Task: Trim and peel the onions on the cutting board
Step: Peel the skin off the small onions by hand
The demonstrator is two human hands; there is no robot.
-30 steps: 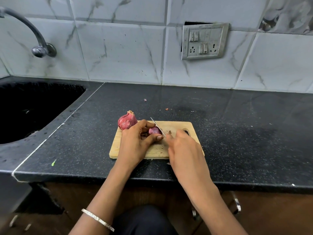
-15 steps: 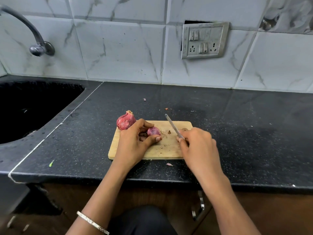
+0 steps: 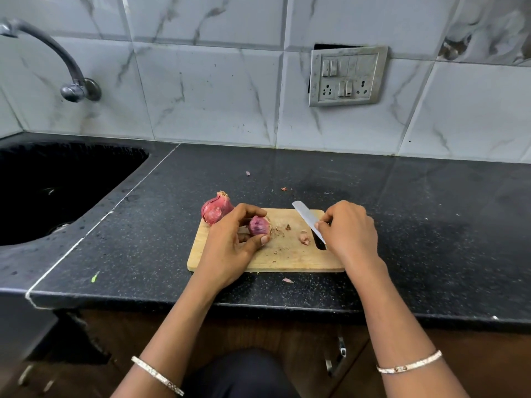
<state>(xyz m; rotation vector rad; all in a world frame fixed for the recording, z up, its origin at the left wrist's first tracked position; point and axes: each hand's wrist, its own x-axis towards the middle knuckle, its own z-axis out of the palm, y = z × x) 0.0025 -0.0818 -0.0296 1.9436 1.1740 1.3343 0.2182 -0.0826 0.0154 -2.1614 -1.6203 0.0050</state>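
A wooden cutting board lies on the black counter. My left hand grips a small purple onion on the board, fingers curled over it and thumb under its near side. A larger red onion, skin on, sits at the board's far left corner, just behind that hand. My right hand holds a knife over the board's right side, the blade pointing away and left, clear of the small onion. A cut onion end and small crumbs lie on the board between the hands.
A black sink is sunk into the counter at the left, with a tap above it. A switch and socket plate hangs on the tiled wall. Peel scraps lie on the counter. The counter's front edge runs below the board.
The knife was cutting at the small onion's end; my right hand has drawn it back to the right. A cut piece now lies on the board. My left hand keeps its hold.
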